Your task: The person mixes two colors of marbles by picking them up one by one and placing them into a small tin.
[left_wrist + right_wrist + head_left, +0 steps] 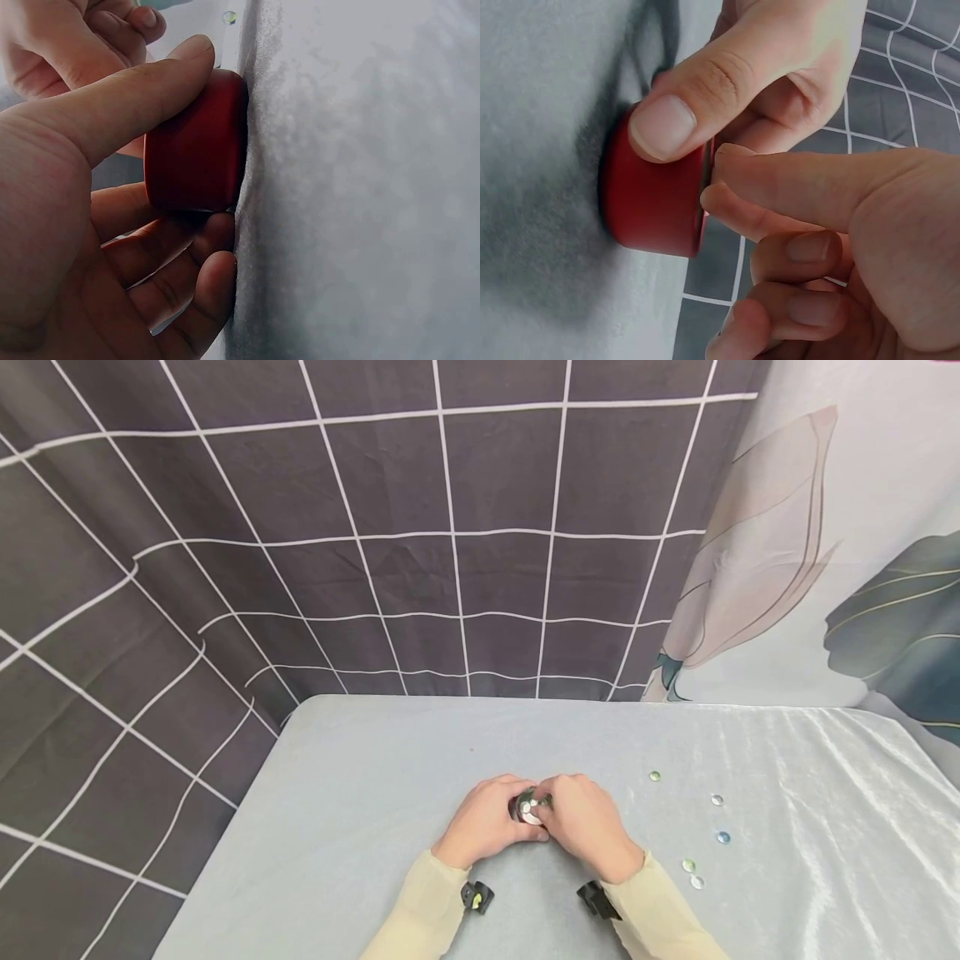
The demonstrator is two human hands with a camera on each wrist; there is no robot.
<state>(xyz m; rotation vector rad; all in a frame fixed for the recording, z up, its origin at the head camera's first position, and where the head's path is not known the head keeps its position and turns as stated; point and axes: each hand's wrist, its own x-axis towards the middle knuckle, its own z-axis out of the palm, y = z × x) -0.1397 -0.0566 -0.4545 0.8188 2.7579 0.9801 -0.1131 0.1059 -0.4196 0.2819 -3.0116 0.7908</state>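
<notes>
A small round red tin (196, 150) stands on the cloth-covered table, its open mouth facing up. My left hand (486, 820) grips it from the side, the thumb against the near wall and the fingers round the far side. Shiny silver and greenish bits show inside the mouth in the head view. My right hand (588, 820) is at the tin's rim, thumb and index finger (780, 180) reaching into the opening. The other right fingers are curled. Whether those two fingertips pinch anything is hidden by the rim and the left thumb.
Several flat glass beads lie loose right of the hands: a green bead (655, 775), a clear bead (717, 799), a blue bead (723, 837), and a green and clear pair (689, 866). A dark checked curtain (495, 577) hangs behind the table (360, 777).
</notes>
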